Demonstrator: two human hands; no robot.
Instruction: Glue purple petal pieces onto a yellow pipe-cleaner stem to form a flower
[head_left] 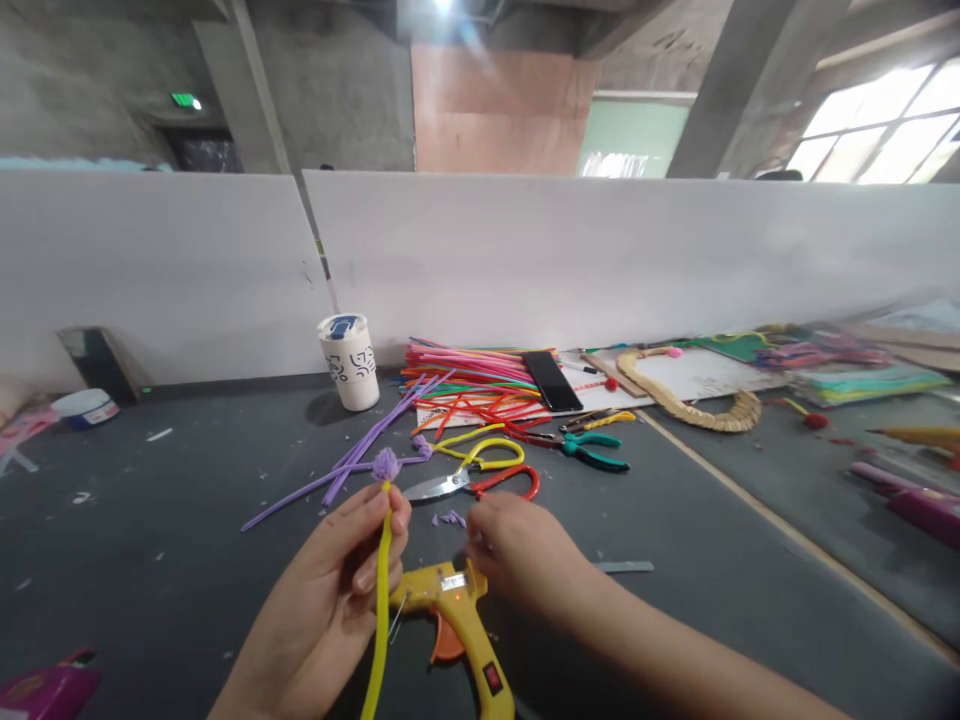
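Note:
My left hand [337, 575] pinches a yellow pipe cleaner [381, 590] just under a fuzzy purple ball [385, 464] at its top. The stem hangs down past my palm. My right hand [517, 550] is closed, its fingertips turned down and hidden, so what they hold cannot be made out. Small purple snippets [450, 518] lie close to its fingers. Below and between both hands rests a yellow glue gun [457, 605] with an orange trigger. Just beyond my hands lie scissors [442, 486] with one yellow and one red handle.
Purple pipe cleaners [375, 440] lie beyond my left hand, near a white cup [350, 365]. Farther back are a colourful pipe cleaner pile [472, 370], a black phone [553, 381] and teal-handled pliers [596, 448]. A curved tan piece [694, 408] lies right; a white partition [525, 260] stands behind.

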